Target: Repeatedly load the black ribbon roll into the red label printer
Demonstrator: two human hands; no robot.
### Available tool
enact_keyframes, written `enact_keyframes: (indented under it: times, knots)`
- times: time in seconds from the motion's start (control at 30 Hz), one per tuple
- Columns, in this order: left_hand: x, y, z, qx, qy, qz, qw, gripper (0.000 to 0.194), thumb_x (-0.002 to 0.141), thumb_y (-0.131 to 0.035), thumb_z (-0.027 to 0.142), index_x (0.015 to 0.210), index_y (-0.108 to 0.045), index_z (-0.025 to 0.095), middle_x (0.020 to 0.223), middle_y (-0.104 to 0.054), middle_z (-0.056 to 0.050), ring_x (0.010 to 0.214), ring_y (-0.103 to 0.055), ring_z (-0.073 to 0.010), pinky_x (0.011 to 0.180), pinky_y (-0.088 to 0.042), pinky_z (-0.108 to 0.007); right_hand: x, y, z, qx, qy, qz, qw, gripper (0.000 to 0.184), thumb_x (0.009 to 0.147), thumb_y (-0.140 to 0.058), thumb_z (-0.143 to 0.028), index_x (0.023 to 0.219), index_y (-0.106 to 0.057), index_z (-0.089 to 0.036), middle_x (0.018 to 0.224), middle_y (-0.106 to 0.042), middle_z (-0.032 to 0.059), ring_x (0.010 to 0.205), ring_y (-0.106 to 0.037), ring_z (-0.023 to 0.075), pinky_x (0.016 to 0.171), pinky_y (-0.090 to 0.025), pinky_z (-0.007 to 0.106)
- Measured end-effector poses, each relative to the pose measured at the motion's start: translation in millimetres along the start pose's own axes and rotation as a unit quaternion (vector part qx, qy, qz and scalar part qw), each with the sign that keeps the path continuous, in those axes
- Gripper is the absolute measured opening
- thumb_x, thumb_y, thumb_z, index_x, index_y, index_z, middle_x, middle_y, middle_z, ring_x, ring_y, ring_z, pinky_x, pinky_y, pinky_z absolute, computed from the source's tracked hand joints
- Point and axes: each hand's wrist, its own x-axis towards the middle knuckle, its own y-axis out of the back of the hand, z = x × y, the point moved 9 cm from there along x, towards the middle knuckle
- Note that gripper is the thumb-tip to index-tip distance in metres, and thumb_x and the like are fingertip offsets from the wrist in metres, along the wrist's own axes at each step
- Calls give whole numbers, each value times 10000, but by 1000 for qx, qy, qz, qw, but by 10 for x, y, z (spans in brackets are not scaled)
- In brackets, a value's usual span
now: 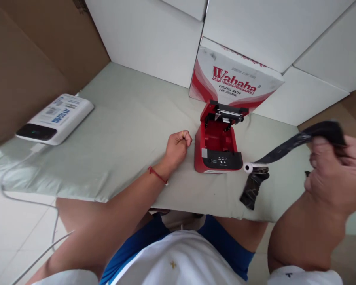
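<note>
A small red printer (218, 146) stands on the table with its lid tipped open and its paper bay empty. My left hand (178, 147) rests on the table just left of it, curled into a fist with nothing visible in it. My right hand (334, 170) is raised at the right edge, closed on a dark strip of wrapping (296, 142). The strip runs down to a small white paper roll (248, 167) lying beside the printer. Another dark piece of wrapping (253, 188) lies on the table below the roll.
A white device with a dark screen and labels (55, 118) sits at the table's left, its cable trailing off the edge. A red-and-white "Wahaha" carton (234, 81) leans behind the printer against white boxes (154, 35). Brown cardboard (26, 55) stands at the left.
</note>
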Motion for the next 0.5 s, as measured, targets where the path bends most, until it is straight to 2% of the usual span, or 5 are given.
enact_keyframes:
  times: [0.07, 0.23, 0.37, 0.43, 0.5]
  knots:
    - [7, -21, -8, 7, 5, -10, 1000, 70, 522, -439, 229, 541, -506, 222, 543, -437, 26, 580, -354, -127, 612, -279, -289, -56, -16, 19, -7, 16, -5, 1000, 304, 836, -896, -428, 1023, -892, -189, 751, -736, 13, 641, -634, 173, 615, -480, 339]
    - [16, -31, -39, 23, 11, -23, 999, 44, 523, -450, 248, 520, -487, 224, 526, -424, 28, 567, -337, -124, 603, -248, -293, -413, -115, -81, -115, 133, -93, 980, 173, 1023, -772, -341, 1098, -893, -243, 944, -861, 49, 795, -785, 206, 739, -607, 337]
    - [11, -39, -65, 34, 15, -29, 999, 60, 530, -451, 262, 524, -497, 224, 529, -438, 28, 562, -341, -122, 592, -239, -290, -933, -252, -59, -56, 197, -343, 917, 271, 1059, -663, -186, 1222, -855, -285, 1158, -884, 46, 1029, -855, 203, 928, -685, 318]
    - [9, -50, -69, 41, 17, -34, 998, 62, 531, -453, 266, 525, -499, 225, 522, -432, 31, 556, -336, -120, 586, -233, -290, -1224, -256, 45, 5, 164, -486, 858, 365, 1071, -626, -169, 1352, -814, -306, 1359, -840, 59, 1182, -833, 198, 998, -682, 310]
    - [8, -58, -64, 48, 18, -38, 998, 59, 535, -456, 265, 526, -499, 226, 515, -427, 34, 552, -335, -119, 583, -233, -288, -1334, -164, 200, 34, 111, -533, 838, 382, 1082, -614, -185, 1387, -797, -324, 1443, -804, 59, 1257, -807, 200, 1024, -676, 318]
